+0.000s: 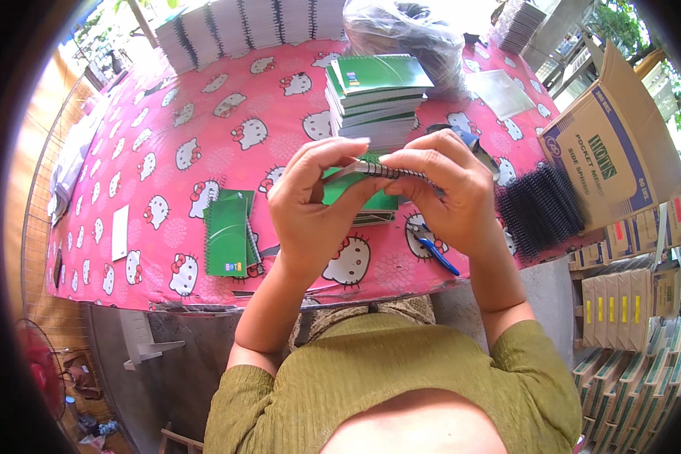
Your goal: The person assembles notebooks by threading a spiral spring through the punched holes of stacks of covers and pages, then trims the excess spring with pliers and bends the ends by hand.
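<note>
- The left hand (303, 185) has its fingers clamped on the left side of a small spiral notebook (368, 168), thumb below and the other fingers above.
- The right hand (461, 181) pinches the same notebook at its dark coil, fingers closed on it from the right.
- That notebook is up in the air over the near middle of the table (227, 160), tilted and seen nearly edge-on.
- Just beyond the hands stands a tall stack of green notebooks (378, 76); a lower green pile (382, 203) shows partly beneath them.
- To the left, a pair of green notebooks (229, 234) lies overlapping, and further left is a white card (119, 232).
- A blue pen (439, 256) lies near the right forearm.
- On the right, black spiral coils (541, 212) lie bunched beside an open cardboard box (613, 151).
- At the far side are thick spiral-bound stacks (242, 30) and a clear plastic bag (412, 41).
</note>
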Demonstrator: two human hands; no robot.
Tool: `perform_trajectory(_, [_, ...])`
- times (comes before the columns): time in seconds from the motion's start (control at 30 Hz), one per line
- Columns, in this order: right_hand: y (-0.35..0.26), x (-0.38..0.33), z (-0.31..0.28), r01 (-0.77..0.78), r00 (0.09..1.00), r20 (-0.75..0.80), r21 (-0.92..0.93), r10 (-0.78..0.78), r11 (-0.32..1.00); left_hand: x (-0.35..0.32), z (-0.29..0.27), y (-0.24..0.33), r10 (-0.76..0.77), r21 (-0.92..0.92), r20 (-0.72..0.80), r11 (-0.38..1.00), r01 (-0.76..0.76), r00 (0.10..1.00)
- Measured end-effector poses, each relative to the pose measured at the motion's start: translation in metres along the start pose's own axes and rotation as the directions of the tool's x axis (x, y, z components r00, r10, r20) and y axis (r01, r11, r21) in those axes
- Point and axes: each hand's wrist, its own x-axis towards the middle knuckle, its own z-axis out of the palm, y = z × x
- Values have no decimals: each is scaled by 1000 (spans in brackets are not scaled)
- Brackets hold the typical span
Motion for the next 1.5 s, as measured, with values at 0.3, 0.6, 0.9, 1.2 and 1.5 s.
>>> perform_trajectory(0.3, [-8,7,6,-68,997,-21,66,70,995,-12,-11,7,-116,-127,-27,986,112,993])
perform_trajectory(0.6, [-17,18,8,-213,976,28,288,214,934,-9,-8,22,-169,-180,-76,972,153,983])
perform_trajectory(0.9, [-21,38,4,-412,910,214,384,354,826,-1,-16,32,-240,-155,-133,963,219,962])
perform_trajectory(1.2, [-19,45,17,-446,895,244,436,374,782,0,-24,36,-214,-152,-140,969,192,967])
perform_trajectory(1.5, [-21,46,16,-482,876,251,425,412,766,-2,-25,40,-202,-59,-190,979,195,961])
